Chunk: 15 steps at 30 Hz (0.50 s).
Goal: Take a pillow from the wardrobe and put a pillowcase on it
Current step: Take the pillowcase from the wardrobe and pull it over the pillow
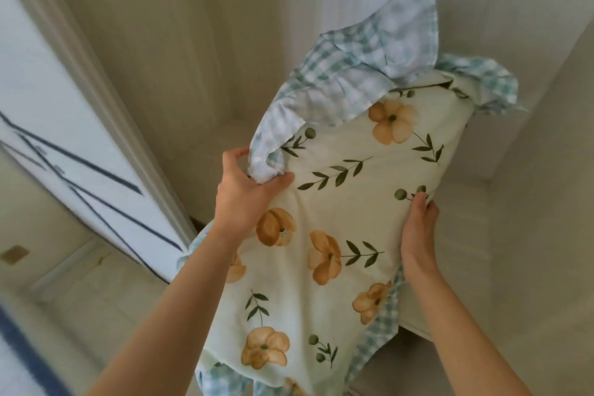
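Note:
A pillow sits inside a pale pillowcase (337, 209) printed with orange flowers and green leaves, edged with a blue-and-white checked ruffle (353, 74). I hold it up in front of the open wardrobe (199, 26). My left hand (244, 193) grips the left edge, bunching the ruffle and fabric between thumb and fingers. Over on the right edge, my right hand (418, 235) presses flat with its fingers curled around the side. The pillow itself is hidden by the case.
The cream wardrobe interior fills the background, with a shelf edge (450, 331) at lower right. A white wardrobe door with dark blue lines (80, 145) stands open at the left. Pale floor (80, 292) shows below it.

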{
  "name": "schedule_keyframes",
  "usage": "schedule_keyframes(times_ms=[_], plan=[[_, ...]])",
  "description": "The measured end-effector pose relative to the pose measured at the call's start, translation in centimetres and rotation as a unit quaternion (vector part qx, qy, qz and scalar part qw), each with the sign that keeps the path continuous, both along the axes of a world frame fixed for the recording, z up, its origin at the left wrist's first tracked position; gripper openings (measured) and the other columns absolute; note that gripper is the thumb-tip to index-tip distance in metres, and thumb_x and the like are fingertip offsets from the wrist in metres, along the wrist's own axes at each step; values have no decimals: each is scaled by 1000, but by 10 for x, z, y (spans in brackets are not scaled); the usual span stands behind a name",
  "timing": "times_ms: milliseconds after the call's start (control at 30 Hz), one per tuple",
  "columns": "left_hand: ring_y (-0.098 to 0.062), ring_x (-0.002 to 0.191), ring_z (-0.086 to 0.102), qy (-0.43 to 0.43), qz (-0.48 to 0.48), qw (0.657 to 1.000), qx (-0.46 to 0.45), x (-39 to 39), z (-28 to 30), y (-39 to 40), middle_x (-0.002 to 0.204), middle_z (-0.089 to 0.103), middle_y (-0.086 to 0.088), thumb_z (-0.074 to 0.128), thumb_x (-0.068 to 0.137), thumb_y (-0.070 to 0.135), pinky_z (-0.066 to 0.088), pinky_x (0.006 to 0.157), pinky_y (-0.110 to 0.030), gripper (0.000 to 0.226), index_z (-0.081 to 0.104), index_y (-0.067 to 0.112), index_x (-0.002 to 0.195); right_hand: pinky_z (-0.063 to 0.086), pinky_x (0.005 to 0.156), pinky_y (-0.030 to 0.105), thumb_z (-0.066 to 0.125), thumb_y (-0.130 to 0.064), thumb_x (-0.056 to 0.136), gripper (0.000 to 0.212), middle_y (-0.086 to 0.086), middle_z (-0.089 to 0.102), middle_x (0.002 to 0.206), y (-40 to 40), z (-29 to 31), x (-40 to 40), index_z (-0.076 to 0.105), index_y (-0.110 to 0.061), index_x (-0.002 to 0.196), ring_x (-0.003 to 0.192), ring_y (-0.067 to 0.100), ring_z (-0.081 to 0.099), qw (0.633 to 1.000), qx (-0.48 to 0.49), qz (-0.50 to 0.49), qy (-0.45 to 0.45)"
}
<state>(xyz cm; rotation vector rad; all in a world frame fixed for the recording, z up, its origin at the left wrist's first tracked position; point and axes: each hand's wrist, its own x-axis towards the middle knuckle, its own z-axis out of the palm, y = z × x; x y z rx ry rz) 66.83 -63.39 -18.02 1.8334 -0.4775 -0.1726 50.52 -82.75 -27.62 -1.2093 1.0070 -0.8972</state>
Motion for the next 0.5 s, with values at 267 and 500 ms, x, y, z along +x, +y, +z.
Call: schedule_keyframes(times_ms=[267,500], plan=[[5,79,65,-115,176,978,0,-72,-42,92,87,67,23,78,66,61,55,67,-26,57,46,40,109,42,62,0,30,-49,99,54,-7,44,128,67,-22,-7,23,-25,146,94,-14,49,993,-48,89,-55],[4,78,63,-144,319,937,-22,-128,-67,173,88,63,30,79,72,54,46,60,-7,45,49,38,102,31,72,-9,33,-36,102,55,-21,31,128,133,-18,4,16,-15,151,98,-25,42,972,-84,202,-85]])
